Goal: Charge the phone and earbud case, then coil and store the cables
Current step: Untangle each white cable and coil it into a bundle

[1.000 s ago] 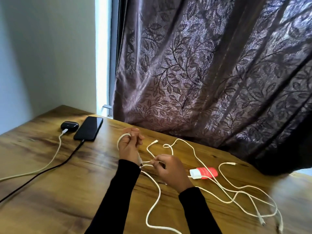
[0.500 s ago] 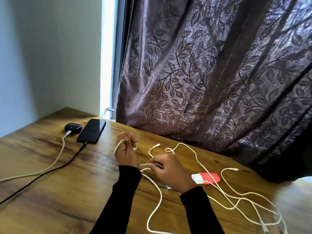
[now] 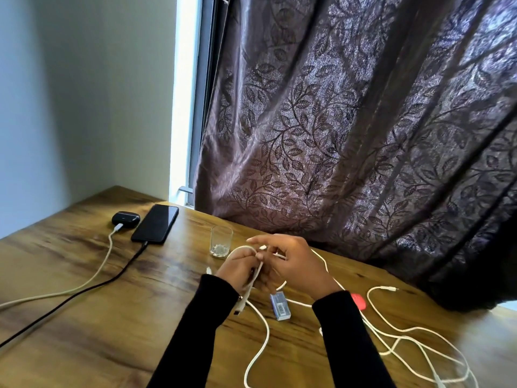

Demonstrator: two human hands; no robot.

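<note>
Both hands meet mid-counter (image 3: 70, 317), working one white cable (image 3: 258, 351). Left hand (image 3: 237, 271) is curled round a loop of it; the loop arcs over the top of the fingers, and a doubled run drops past the wrist to a dark-tipped plug (image 3: 237, 311) hanging just beside the black sleeve. Right hand (image 3: 296, 266) sits touching the left, thumb and fingers pinching the same cable near a small white connector, index finger stretched out toward the glass (image 3: 221, 242). The rest of the cable trails off the left hand toward the near edge and curls across the wood.

Phone (image 3: 155, 224) lies face up, screen dark, far left by the wall, well apart from the hands; a black cable (image 3: 84, 289) is plugged into its near end. Earbud case (image 3: 126, 219), black, is just beside the phone on its left, with a cream cable (image 3: 95, 275) plugged in.

More loose white cables (image 3: 419, 343) are tangled to the right of the right sleeve. A small grey-blue box (image 3: 280, 306) lies between the forearms; it has a label, print too small to read. A red item (image 3: 359, 301) peeks out behind the right forearm. No brand legible anywhere.
</note>
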